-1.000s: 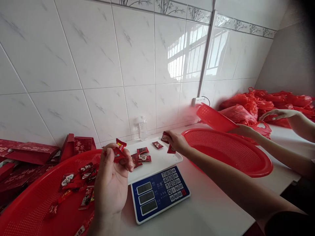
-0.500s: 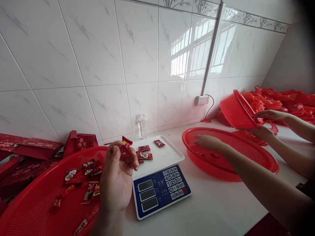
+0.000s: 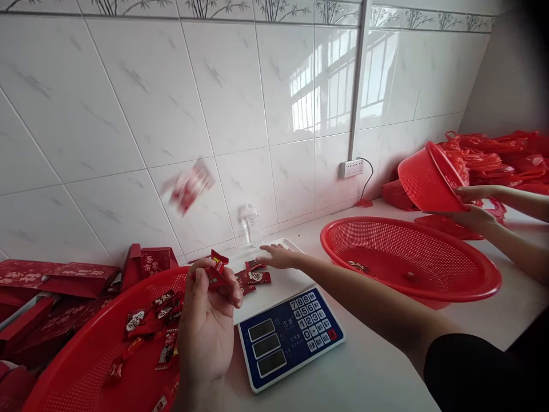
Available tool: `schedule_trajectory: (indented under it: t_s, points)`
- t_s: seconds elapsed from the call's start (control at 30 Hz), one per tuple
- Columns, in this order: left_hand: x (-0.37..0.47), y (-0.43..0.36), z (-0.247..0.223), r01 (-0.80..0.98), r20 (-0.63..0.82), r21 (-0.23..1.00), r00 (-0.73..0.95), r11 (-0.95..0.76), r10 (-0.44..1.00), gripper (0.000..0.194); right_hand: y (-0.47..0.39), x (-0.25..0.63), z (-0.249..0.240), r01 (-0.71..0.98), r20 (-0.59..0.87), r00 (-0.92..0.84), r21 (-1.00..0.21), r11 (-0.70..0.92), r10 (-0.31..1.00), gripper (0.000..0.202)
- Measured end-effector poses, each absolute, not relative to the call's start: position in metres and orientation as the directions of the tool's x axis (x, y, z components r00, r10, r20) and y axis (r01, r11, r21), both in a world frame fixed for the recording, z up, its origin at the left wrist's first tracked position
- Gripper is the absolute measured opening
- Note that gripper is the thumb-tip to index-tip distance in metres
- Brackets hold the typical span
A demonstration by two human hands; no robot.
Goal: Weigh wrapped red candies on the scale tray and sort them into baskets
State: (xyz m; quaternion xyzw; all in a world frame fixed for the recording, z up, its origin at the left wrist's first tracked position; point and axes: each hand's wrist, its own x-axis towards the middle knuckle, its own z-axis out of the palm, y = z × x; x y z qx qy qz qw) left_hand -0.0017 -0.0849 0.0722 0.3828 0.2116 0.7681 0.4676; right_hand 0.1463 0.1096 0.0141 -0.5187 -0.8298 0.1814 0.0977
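My left hand (image 3: pixel 210 320) is palm up, fingers curled round small red packets (image 3: pixel 218 272), beside the left red basket (image 3: pixel 90 326). My right hand (image 3: pixel 281 256) reaches over the white scale tray (image 3: pixel 281 286), palm down with its fingers stretched out. Its thumb is close to a small red packet (image 3: pixel 254 265); whether they touch is unclear. More red packets (image 3: pixel 258 277) lie on the tray. Several wrapped packets (image 3: pixel 166 349) are in the left basket. A blurred red and white thing (image 3: pixel 189 186) hangs in the air before the wall.
The blue scale panel (image 3: pixel 291 337) is in front of the tray, and a clear bottle (image 3: pixel 253 224) behind it. A wide red basket (image 3: pixel 412 289) stands right. Another person's hands (image 3: pixel 476 209) hold a tilted basket (image 3: pixel 429 177). Red boxes (image 3: pixel 72 277) lie left.
My right hand has moved left from over the wide basket to the tray. The blurred thing has appeared in the air. The other person's basket has shifted right, and the view has turned slightly.
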Motion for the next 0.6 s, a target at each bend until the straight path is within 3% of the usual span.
schedule_trajectory:
  t_s: [0.2,0.37,0.6]
  points:
    - [-0.001,-0.084,0.071,-0.558,0.374,0.689,-0.273,-0.462,0.886,0.023,0.092,0.106,0.02,0.802,-0.165,-0.555,-0.367,0.472,0.815,0.073]
    - [-0.001,-0.085,0.071,-0.557,0.37,0.699,-0.255,-0.448,0.893,0.023,0.08,0.094,0.01,0.755,-0.154,-0.637,-0.32,0.572,0.755,0.092]
    - [0.0,-0.084,0.07,-0.55,0.355,0.706,-0.272,-0.447,0.894,0.023,0.069,0.094,-0.001,0.661,0.027,-0.723,-0.26,0.704,0.69,0.05]
